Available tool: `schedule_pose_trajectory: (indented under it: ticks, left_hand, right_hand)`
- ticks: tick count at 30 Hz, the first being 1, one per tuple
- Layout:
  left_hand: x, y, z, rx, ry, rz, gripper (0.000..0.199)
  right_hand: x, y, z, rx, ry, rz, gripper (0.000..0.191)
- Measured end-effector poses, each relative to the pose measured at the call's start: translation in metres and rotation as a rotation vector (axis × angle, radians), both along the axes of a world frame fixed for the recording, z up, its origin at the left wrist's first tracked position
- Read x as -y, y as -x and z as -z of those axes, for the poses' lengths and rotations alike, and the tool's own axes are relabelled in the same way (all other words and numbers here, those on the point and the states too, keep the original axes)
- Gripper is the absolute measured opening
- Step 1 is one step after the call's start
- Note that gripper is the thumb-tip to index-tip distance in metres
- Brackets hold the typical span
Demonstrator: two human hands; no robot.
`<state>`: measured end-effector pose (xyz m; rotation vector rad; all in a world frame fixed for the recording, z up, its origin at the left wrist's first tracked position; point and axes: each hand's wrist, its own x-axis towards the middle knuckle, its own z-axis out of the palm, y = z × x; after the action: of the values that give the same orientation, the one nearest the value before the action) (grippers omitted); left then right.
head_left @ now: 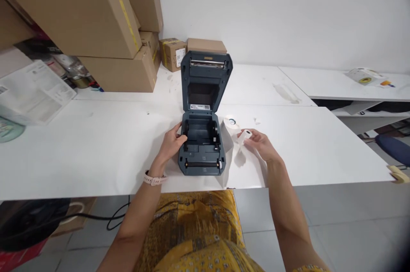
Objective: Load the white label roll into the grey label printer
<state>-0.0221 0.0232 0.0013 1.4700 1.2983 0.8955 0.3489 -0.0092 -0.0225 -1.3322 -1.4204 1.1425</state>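
Observation:
A dark grey printer (202,156) stands on the white table with its lid (206,77) raised and its inner bay exposed. My left hand (171,144) rests against the printer's left side, thumb over the edge, fingers partly hidden behind it. Right of the printer, my right hand (258,144) pinches a small white roll (246,134) between thumb and fingers. Beside the printer lies a larger white label roll (231,122), with a strip of paper (226,148) hanging down towards the table's front edge.
Cardboard boxes (118,69) are stacked at the back left, with smaller boxes (173,54) behind the printer. A plastic-wrapped packet (35,88) lies far left. On the right-hand table (333,84) is a tape roll (365,80). Black cables (96,217) hang below the table.

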Motion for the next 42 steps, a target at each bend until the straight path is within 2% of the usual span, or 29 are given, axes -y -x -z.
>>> schedule_pose_trajectory:
  ticks: [2,3,5,8,10,12,14,17,20,25,27,29,33,37,42]
  left_hand:
    - [0.002,-0.002,0.002,0.016,0.005,-0.028,0.075]
    - [0.003,-0.003,0.003,0.017,0.003,-0.036,0.075]
    - [0.004,-0.005,0.004,0.011,-0.008,-0.049,0.075]
    - [0.005,-0.006,0.003,-0.011,-0.032,-0.075,0.076]
    - [0.006,-0.007,0.002,-0.019,-0.038,-0.078,0.077]
    - [0.007,-0.006,0.002,-0.013,-0.034,-0.074,0.077]
    - [0.008,-0.006,0.001,-0.004,-0.026,-0.071,0.077]
    - [0.01,-0.007,-0.001,-0.022,-0.023,-0.074,0.077]
    - [0.012,-0.009,-0.005,-0.067,-0.035,-0.078,0.076]
    - [0.013,-0.01,-0.008,-0.073,-0.034,-0.077,0.076]
    - [0.013,-0.01,-0.007,-0.077,-0.031,-0.078,0.076]
    - [0.013,-0.01,-0.006,-0.085,-0.029,-0.083,0.077]
    - [0.013,-0.01,-0.004,-0.083,-0.024,-0.09,0.076]
    - [0.014,-0.011,-0.003,-0.07,-0.016,-0.096,0.076]
    - [0.014,-0.011,0.001,-0.096,-0.024,-0.106,0.075]
  right_hand:
    - [0.003,0.005,-0.02,-0.041,-0.066,0.014,0.058]
    - [0.005,0.008,-0.035,-0.06,-0.109,-0.022,0.061]
    - [0.004,0.023,-0.069,-0.056,-0.195,-0.2,0.062]
    - [-0.008,0.062,-0.112,0.195,-0.242,-0.546,0.055]
    - [-0.022,0.094,-0.125,0.454,-0.252,-0.668,0.053]
    - [-0.036,0.122,-0.123,0.666,-0.273,-0.73,0.049]
    - [-0.046,0.142,-0.113,0.831,-0.283,-0.764,0.046]
    - [-0.051,0.158,-0.096,1.058,-0.262,-0.77,0.045]
    - [-0.05,0.164,-0.087,1.176,-0.247,-0.751,0.045]
    - [-0.042,0.161,-0.082,1.142,-0.316,-0.684,0.045]
    - [-0.031,0.154,-0.081,1.07,-0.377,-0.626,0.038]
    - [-0.012,0.145,-0.079,0.973,-0.446,-0.57,0.032]
    - [0.035,0.132,-0.07,0.807,-0.534,-0.467,0.034]
    - [0.07,0.133,-0.058,0.845,-0.587,-0.375,0.037]
    - [0.085,0.139,-0.052,0.883,-0.614,-0.349,0.037]
